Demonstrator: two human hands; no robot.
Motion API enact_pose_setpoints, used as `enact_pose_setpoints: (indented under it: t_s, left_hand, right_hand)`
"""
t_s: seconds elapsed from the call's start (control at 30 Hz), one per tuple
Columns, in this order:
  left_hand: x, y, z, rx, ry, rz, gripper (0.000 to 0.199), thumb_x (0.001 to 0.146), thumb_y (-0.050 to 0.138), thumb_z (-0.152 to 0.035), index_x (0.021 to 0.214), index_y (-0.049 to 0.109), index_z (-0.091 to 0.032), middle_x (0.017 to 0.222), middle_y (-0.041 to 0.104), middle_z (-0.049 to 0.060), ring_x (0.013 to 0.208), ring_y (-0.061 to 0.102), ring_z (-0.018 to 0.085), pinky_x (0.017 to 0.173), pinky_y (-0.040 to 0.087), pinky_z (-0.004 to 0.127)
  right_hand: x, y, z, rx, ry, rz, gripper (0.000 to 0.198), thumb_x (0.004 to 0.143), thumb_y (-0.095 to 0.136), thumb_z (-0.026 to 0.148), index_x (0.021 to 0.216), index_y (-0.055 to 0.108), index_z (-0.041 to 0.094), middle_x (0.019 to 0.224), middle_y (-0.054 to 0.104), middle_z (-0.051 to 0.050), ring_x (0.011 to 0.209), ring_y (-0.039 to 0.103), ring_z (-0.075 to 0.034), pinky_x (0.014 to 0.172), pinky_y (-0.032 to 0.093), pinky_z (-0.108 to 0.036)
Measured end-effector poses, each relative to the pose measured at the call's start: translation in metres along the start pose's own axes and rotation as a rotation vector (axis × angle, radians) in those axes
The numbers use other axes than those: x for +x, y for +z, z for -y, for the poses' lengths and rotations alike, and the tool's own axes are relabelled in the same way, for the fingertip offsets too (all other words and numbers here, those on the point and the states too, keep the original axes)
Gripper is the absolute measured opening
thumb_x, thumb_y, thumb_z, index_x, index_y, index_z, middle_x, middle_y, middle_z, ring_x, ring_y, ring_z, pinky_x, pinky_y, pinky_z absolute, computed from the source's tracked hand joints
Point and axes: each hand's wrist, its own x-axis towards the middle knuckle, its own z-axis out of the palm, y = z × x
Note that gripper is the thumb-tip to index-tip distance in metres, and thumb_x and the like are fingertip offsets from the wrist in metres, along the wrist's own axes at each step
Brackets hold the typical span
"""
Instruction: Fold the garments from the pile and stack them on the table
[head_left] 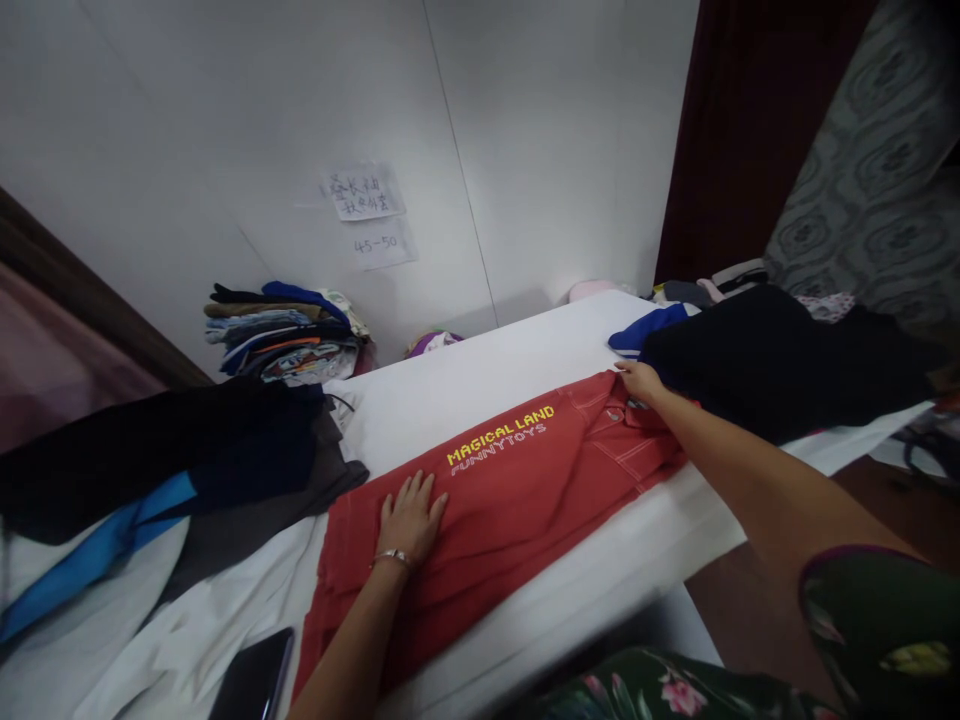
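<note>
The red garment [487, 540] is laid printed side up across the middle of the desk [480, 375], between the far and near edges; whether it is a jacket or another piece cannot be told. The yellow lettering [500, 436] runs along its far side, and a metal button [613, 414] and pale topstitching are exposed toward its right end.

The left hand [409, 515] is placed open, palm down, on the left part of the cloth, fingers slightly spread. By the right hand [640, 383], the far right corner is gripped between thumb and fingers.

For good results, the cloth should be anchored by the flat left palm with light, even pressure while the corner is drawn outward. Tension should be applied along the line of the lettering, so that the print is not skewed. The loose folds near the button should be eased out before pressure is released, and the layers beneath should be checked for creases, since these are hidden from view.

Clearance is best held at both ends: the black clothing [780, 360] is heaped just beside the right hand toward the right end, and a smartphone [253, 680] is set at the near edge, left of the garment.
</note>
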Motion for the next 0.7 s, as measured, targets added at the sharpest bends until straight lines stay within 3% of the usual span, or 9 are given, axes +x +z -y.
enact_pose_setpoints:
  t_s: [0.17, 0.4, 0.7]
  left_hand:
    - [0.001, 0.002, 0.002, -0.004, 0.002, -0.021, 0.053, 0.094, 0.035, -0.04, 0.142, 0.044, -0.021, 0.153, 0.034, 0.009, 0.141, 0.03, 0.025, 0.114, 0.023, 0.05]
    - [0.0, 0.004, 0.004, -0.006, 0.005, -0.038, 0.052, 0.094, 0.036, -0.039, 0.141, 0.045, -0.02, 0.152, 0.036, 0.01, 0.14, 0.032, 0.026, 0.114, 0.024, 0.05]
    - [-0.001, 0.0, 0.0, -0.003, -0.007, 0.005, 0.053, 0.095, 0.034, -0.039, 0.144, 0.041, -0.019, 0.154, 0.032, 0.009, 0.142, 0.027, 0.025, 0.115, 0.02, 0.049]
  right_hand:
    - [0.016, 0.0, -0.001, -0.023, 0.012, 0.071, 0.046, 0.088, 0.041, 0.018, 0.129, 0.06, 0.013, 0.132, 0.058, -0.012, 0.121, 0.054, -0.023, 0.099, 0.04, -0.03]
    - [0.024, -0.002, 0.005, -0.111, 0.041, 0.154, 0.048, 0.078, 0.051, 0.016, 0.121, 0.066, 0.029, 0.127, 0.063, -0.006, 0.118, 0.054, -0.03, 0.1, 0.038, -0.045]
    - [0.019, 0.007, 0.012, -0.144, 0.171, 0.082, 0.039, 0.079, 0.046, 0.015, 0.111, 0.068, 0.015, 0.121, 0.063, -0.018, 0.113, 0.055, -0.034, 0.092, 0.039, -0.051]
